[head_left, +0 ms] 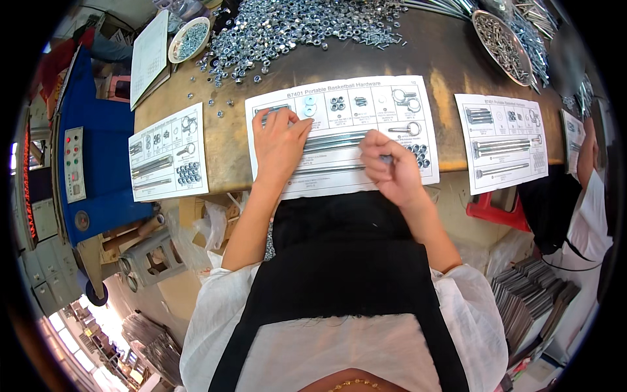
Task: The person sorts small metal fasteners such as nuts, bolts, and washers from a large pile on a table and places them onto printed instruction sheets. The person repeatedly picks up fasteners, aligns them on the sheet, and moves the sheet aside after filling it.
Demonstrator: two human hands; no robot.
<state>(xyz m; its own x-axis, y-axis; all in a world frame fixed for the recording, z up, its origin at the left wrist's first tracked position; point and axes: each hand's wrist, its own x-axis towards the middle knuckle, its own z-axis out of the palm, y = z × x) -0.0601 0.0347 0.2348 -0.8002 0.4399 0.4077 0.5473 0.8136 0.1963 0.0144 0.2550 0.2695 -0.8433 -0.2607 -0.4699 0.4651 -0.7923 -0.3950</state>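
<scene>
A white printed hardware card (pixel 261 183) lies before me at the table's near edge, divided into boxes. Long metal rods (pixel 336 142) run across its middle, two pale blue washers (pixel 309 106) sit near the top, and dark nuts (pixel 418 155) fill its lower right. Fingers bent and slightly apart, my left hand (pixel 279 145) rests on the upper left, by short bolts (pixel 272 110) that it partly covers. Over the right half, my right hand (pixel 393 168) is curled closed. Something small and bluish glints between its fingers, too little shown to name.
Similar cards lie left (pixel 168 153) and right (pixel 503 144). Beyond mine spreads a heap of nuts (pixel 294 32), with a bowl of small parts (pixel 191 40) and a bowl of screws (pixel 501 49) either side. A co-worker's arm (pixel 586 150) reaches in at far right.
</scene>
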